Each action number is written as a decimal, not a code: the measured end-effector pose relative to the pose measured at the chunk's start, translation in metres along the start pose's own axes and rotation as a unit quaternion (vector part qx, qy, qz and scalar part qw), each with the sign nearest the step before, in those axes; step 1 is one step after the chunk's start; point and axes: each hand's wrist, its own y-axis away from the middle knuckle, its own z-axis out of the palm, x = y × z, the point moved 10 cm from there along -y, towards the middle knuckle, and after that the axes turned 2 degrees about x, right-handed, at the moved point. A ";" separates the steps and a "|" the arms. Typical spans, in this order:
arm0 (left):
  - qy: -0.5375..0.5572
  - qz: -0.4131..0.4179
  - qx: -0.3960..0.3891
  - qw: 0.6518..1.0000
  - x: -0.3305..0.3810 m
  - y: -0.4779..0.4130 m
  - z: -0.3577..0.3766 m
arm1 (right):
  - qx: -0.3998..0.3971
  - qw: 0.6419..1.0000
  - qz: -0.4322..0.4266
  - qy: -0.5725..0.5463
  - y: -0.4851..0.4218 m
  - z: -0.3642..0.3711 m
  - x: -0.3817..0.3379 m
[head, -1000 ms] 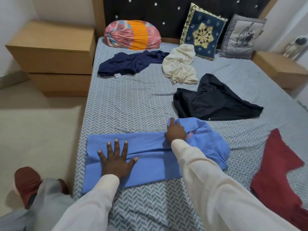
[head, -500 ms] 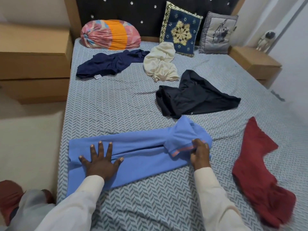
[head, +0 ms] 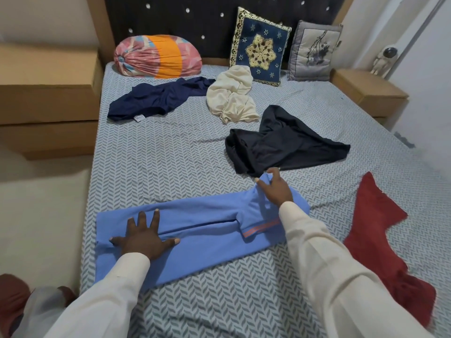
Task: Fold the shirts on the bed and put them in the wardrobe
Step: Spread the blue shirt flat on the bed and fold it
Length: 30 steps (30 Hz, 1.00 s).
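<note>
Blue shirt (head: pixel 207 230), folded into a long strip, lies along the bed's (head: pixel 158 154) near edge, toward its left corner. The left hand (head: pixel 144 237) rests flat on its left half, fingers spread. The right hand (head: pixel 277 191) pinches a raised fold at the strip's far right end. A red shirt (head: pixel 380 235) lies by the right edge. Beyond, a black shirt (head: pixel 280 145) sits mid-bed; a cream shirt (head: pixel 231 98) and a navy shirt (head: pixel 158 98) lie near the head edge.

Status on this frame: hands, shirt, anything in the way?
Left hand pressing flat on light blue shirt. Right hand pinches its far edge. Black shirt lies just beyond, not on it.
</note>
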 end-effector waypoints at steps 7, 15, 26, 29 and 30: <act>0.003 -0.018 -0.029 0.999 -0.002 -0.007 -0.002 | -0.053 0.975 0.023 -0.214 -0.022 0.015 0.012; -0.008 -0.019 -0.040 0.999 -0.001 -0.010 -0.004 | 0.072 0.911 0.078 -0.399 -0.004 -0.004 0.054; -0.003 -0.020 -0.038 0.999 -0.001 -0.008 -0.002 | 0.058 0.983 -0.028 -0.171 0.013 -0.029 0.046; 0.000 -0.018 -0.035 0.999 0.001 -0.007 -0.003 | 0.136 0.987 -0.041 -0.079 0.013 -0.035 0.045; 0.001 -0.019 -0.035 0.999 0.001 -0.007 -0.003 | 0.150 0.986 -0.040 -0.053 0.011 -0.036 0.043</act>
